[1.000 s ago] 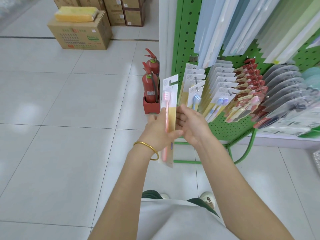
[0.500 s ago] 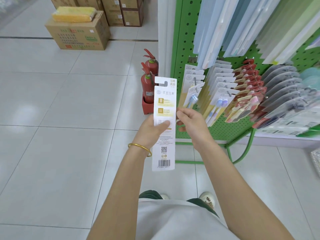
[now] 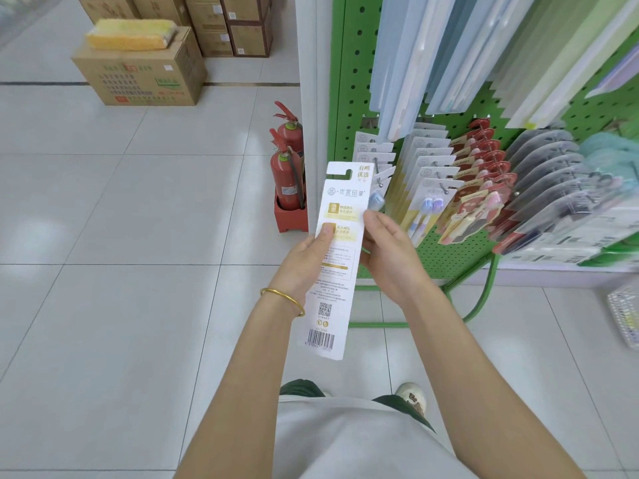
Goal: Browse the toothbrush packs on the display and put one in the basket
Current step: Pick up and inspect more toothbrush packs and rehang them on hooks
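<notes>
Shirt [image 3: 345, 440], pale, fills the nearest ground at six o'clock, with one light shoe [image 3: 411, 395] on the tiles just beyond it. Both bare forearms reach up from there towards the middle.

The left hand [image 3: 304, 261], with a gold bangle [image 3: 283, 300] on its wrist, grips the toothbrush pack [image 3: 337, 271]. Its thumb presses flat on the printed card and its fingers are curled behind, out of sight. The right hand [image 3: 390, 250], at three o'clock of the pack, pinches the card's right edge, thumb tip on the front and the other fingers curled behind it. The pack is held upright and clear of the hooks, its printed back with the barcode facing the camera, hang-hole at twelve o'clock and barcode at six.

Behind the hands stands the green pegboard display [image 3: 349, 98]. Rows of white hanging packs [image 3: 425, 167] sit at one o'clock of the held pack, and red-topped packs [image 3: 480, 157] hang at two o'clock. At four o'clock, on the frame's edge, a corner of a pale mesh basket [image 3: 626, 319] rests on the floor, well apart from the hands.

Two red fire extinguishers [image 3: 287, 181] stand in a red holder at eleven o'clock, beside the display's white end post. Farther off at ten o'clock, a cardboard box [image 3: 138, 74] carries a yellow bundle [image 3: 128, 36], with more cartons [image 3: 235, 25] stacked beyond.
</notes>
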